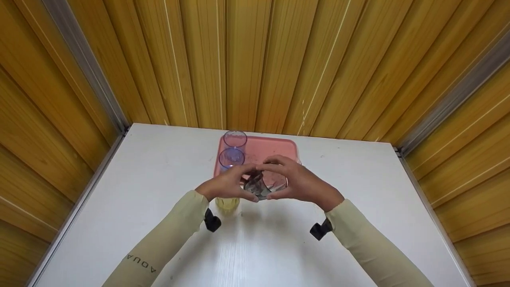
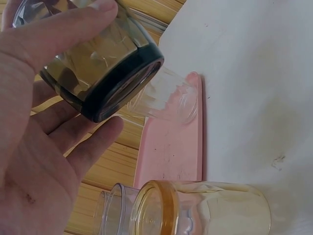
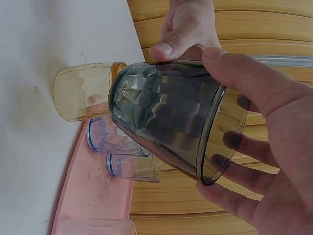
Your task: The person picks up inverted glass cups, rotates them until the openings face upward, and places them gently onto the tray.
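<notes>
Between both hands is a smoky grey tumbler [image 1: 257, 187] with a dark thick base, held tilted above the table. My left hand [image 1: 229, 184] holds it with the thumb along one side and the fingers behind. My right hand [image 1: 303, 181] grips it near the rim, thumb on one side and fingertips on the other, as the right wrist view shows. A yellow tumbler [image 2: 215, 208], its orange band uppermost, stands on the table close to the left hand. Two blue-tinted tumblers [image 3: 120, 134] stand behind it on a pink tray [image 1: 275, 145].
A clear tumbler [image 2: 168, 95] stands on the tray's right side. The tray lies toward the back of the white table [image 1: 171, 167]. Wood-look panels [image 1: 247, 59] wall in the back and both sides.
</notes>
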A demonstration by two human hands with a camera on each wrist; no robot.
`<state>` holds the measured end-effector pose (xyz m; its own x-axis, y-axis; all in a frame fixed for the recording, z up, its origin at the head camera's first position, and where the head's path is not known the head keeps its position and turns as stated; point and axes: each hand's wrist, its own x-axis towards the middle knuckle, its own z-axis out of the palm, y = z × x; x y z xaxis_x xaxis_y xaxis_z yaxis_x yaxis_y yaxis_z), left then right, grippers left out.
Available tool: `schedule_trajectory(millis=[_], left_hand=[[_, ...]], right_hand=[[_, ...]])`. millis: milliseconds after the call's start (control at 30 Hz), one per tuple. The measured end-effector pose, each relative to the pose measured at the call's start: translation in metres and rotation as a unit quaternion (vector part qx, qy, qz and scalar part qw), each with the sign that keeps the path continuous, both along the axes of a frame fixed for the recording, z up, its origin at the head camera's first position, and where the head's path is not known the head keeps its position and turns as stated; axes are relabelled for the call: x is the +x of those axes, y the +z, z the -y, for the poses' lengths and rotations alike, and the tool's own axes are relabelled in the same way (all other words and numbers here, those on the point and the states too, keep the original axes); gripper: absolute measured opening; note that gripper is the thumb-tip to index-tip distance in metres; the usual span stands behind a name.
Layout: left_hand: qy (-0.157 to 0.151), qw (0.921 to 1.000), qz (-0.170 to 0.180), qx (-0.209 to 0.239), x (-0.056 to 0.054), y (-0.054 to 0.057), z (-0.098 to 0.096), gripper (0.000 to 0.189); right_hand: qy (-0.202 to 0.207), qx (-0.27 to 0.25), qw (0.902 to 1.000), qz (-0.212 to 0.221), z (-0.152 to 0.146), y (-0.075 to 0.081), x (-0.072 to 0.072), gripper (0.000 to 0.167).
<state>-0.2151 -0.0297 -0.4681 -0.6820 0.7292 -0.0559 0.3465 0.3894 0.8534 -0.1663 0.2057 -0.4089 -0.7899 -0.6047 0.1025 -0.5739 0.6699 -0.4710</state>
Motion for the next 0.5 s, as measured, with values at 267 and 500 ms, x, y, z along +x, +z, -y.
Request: schedule_trajectory(millis=[267,500], left_hand=[[-0.006,0.9999,-0.01,0.007,0.0011,0.0028,-0.0004,0.083],[-0.004,0.9999,-0.008,0.01,0.0031,0.0015,-0.0007,0.088]], right_hand=[[-0.003,-0.009,0.9999,0.009,-0.0018,0.0024,0.0002,0.074],[-0.007,-0.012,0.9998,0.014,-0.0034,0.0039,0.001,0.074]])
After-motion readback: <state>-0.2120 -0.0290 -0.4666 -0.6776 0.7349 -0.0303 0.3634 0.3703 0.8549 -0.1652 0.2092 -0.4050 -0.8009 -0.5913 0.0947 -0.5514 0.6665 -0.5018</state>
